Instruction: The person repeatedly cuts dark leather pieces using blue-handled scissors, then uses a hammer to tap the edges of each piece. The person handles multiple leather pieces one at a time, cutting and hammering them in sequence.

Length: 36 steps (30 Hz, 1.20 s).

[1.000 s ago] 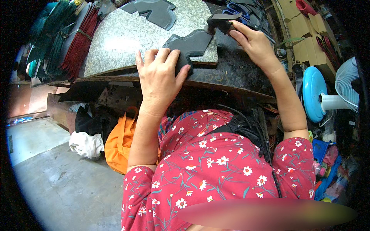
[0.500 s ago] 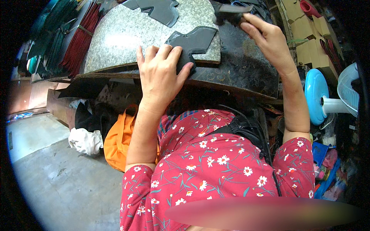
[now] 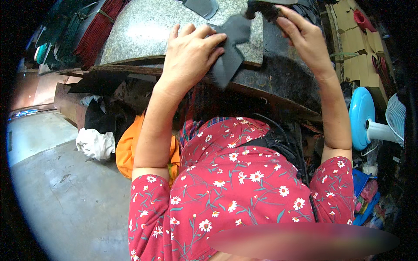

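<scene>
A grey concrete floor (image 3: 56,191) fills the lower left of the frame. In the upper middle lies a speckled granite slab (image 3: 148,30), resting on a dark, worn workbench (image 3: 278,82) whose edge runs down toward the right. At the upper left, bundles of red and green cord or strips (image 3: 93,32) lie beside the slab. Stacked cardboard boxes (image 3: 357,43) stand at the upper right, and below them, at the right edge, is a blue and white electric fan (image 3: 363,117). Under the bench, left of centre, sit an orange cloth bag (image 3: 130,150) and a crumpled white rag (image 3: 93,143).

On the slab's near edge, in the upper middle, lies a dark grey cut piece of leather-like material (image 3: 230,52), hanging partly over the edge. The left hand (image 3: 189,54) lies flat on it with fingers spread wide, pressing it down. A second dark piece (image 3: 200,6) shows at the top edge. The right hand (image 3: 305,39), in the upper right, is curled around a dark tool (image 3: 261,8) at the top edge; what kind of tool cannot be told.
</scene>
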Tool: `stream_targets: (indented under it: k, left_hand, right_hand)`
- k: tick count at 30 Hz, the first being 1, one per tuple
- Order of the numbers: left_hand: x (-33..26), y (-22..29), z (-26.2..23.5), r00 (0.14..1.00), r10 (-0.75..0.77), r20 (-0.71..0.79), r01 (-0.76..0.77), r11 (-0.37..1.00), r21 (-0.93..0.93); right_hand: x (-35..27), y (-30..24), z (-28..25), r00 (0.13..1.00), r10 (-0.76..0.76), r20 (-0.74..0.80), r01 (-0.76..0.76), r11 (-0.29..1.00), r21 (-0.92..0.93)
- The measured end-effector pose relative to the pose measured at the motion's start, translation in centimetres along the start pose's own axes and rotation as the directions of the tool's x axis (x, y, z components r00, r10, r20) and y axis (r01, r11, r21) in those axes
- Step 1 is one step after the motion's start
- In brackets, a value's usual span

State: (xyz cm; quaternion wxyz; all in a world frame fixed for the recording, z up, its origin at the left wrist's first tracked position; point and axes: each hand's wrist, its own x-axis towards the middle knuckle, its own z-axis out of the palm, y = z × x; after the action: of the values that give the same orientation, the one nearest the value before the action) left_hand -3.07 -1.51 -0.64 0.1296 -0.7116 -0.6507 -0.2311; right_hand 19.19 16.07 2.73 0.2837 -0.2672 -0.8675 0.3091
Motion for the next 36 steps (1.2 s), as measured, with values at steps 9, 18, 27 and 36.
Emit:
stream_targets:
  k: [9,18,27,36]
  left_hand:
    - [1.7,-0.1,0.5,1.000,-0.008,0.003,0.008,0.999,0.040]
    - [1.3,1.0,0.9,0.996,-0.059,-0.060,0.069,0.979,0.192]
    - [-0.4,0.0,0.0,0.993,-0.072,-0.091,0.052,0.977,-0.208]
    - [-0.7,0.2,1.4,0.984,-0.106,-0.146,0.072,0.973,-0.221]
  right_hand:
    - [-2.2,-1.1,-3.8,0.989,-0.126,-0.072,0.128,0.992,0.019]
    - [-3.3,-0.3,-4.6,0.998,-0.062,-0.024,0.063,0.997,0.046]
    - [-3.9,-0.9,-3.6,0.994,0.021,0.106,-0.015,0.998,-0.062]
    - [-3.7,-1.1,-0.7,0.981,-0.162,0.106,0.178,0.970,-0.164]
